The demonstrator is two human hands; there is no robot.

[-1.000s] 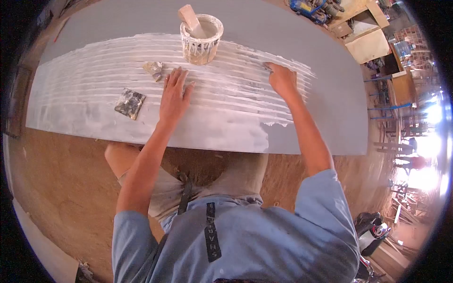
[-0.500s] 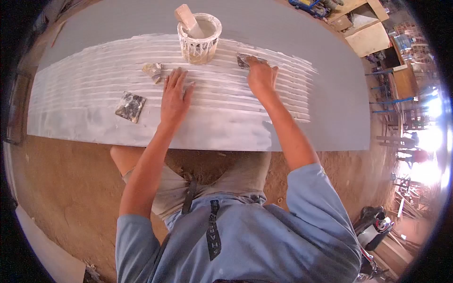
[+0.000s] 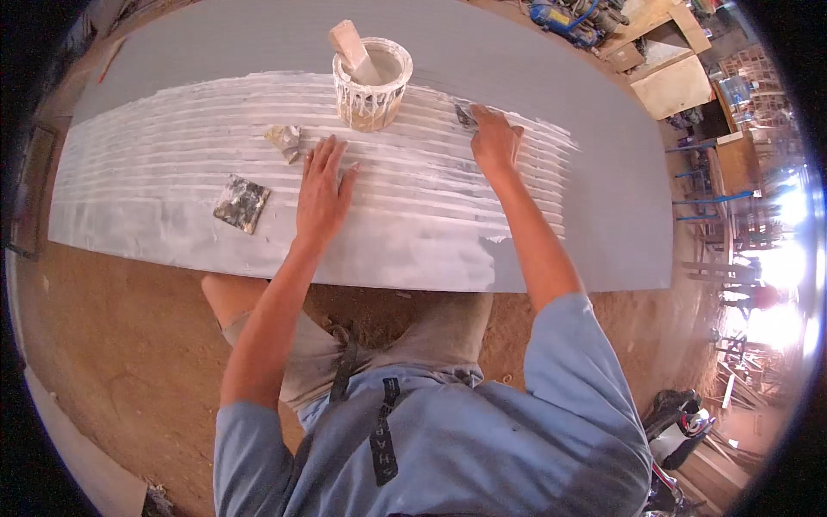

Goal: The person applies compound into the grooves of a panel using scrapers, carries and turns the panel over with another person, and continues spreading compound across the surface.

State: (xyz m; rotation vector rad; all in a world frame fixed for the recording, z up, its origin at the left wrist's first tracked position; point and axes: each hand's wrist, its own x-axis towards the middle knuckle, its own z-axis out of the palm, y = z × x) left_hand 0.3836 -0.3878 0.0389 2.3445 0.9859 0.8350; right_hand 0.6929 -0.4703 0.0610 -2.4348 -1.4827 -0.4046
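Observation:
A large grey panel [image 3: 603, 233] lies before me, its middle covered with streaks of white filler [image 3: 405, 185]. My left hand [image 3: 325, 185] rests flat on the streaks, fingers stretched and holding nothing. My right hand [image 3: 497, 142] is closed on a flat, dark, smeared spreader [image 3: 465, 115] at the upper right of the streaks; the hand hides part of it. Between and beyond my hands stands a drip-covered bucket [image 3: 370, 108] with a pale wooden stick or handle [image 3: 351, 50] leaning in it. Left of my left hand lie a crusted scrap [image 3: 284, 140] and a square, stained plate [image 3: 242, 204].
Past the panel's far right corner are a blue machine [image 3: 564, 21] and wooden boxes [image 3: 672, 86]. Blue-legged furniture [image 3: 719, 200] stands to the right. Timber offcuts [image 3: 745, 392] lie on the dirt floor [image 3: 138, 319] at the lower right.
My right hand has moved a little right and away from me with the spreader. My left hand stays flat in about the same spot. The whole view has shifted slightly.

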